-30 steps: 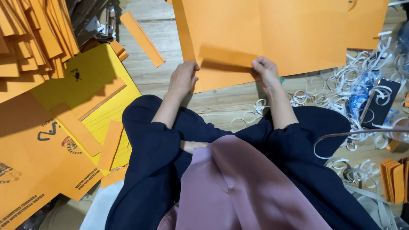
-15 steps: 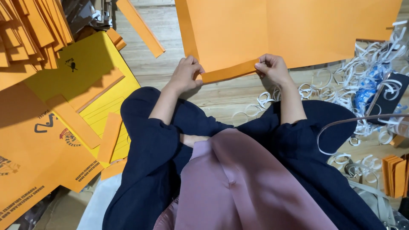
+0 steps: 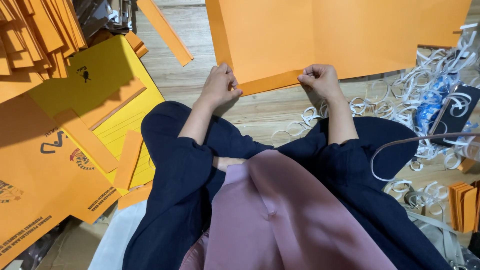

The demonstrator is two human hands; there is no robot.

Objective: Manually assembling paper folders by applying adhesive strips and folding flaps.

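Fingers of both hands are curled and pressed down on the folded flap (image 3: 270, 81) along the near edge of a large orange sheet (image 3: 340, 35), which lies flat on the wooden floor (image 3: 190, 75) and stretches away beyond the knuckles. The left hand (image 3: 219, 86) pins the flap's left end under its fingertips and thumb; the right hand (image 3: 320, 80), closed into a loose fist, pins the right end, the two hands well apart. Off to the left of the left hand lie a yellow printed sheet (image 3: 107, 80), loose orange strips (image 3: 165, 31) and a stack of orange envelopes (image 3: 35, 35). To the right of the right hand, curled white paper ribbons (image 3: 400, 100) are scattered around a dark phone (image 3: 457, 112).
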